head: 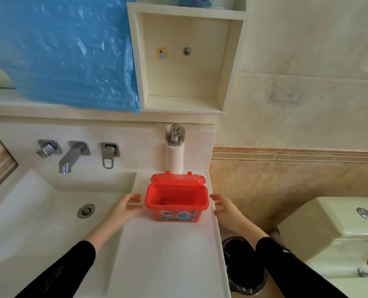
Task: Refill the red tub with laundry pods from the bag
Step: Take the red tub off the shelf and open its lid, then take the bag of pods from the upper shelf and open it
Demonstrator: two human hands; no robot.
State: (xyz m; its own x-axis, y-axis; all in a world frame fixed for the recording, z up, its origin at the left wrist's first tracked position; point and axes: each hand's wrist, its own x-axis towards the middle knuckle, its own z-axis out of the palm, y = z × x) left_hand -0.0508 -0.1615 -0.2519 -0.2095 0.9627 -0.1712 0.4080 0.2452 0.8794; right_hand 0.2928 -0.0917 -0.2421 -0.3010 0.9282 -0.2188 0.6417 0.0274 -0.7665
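The red tub (176,208) stands on the white counter (166,254) to the right of the sink, its hinged lid (177,179) tipped back and open. Its inside looks nearly empty, with a small dark item at the bottom. My left hand (126,208) hovers just left of the tub with fingers spread, not touching it. My right hand (224,206) hovers just right of it, also spread and holding nothing. No bag of pods is clearly visible; something blue sits on the top shelf (195,1), cut off by the frame.
A sink basin (39,211) with a wall faucet (71,155) lies to the left. A white dispenser (175,155) stands behind the tub. A blue plastic sheet (67,48) hangs upper left. A black bin (243,265) and a toilet (333,229) sit to the right below.
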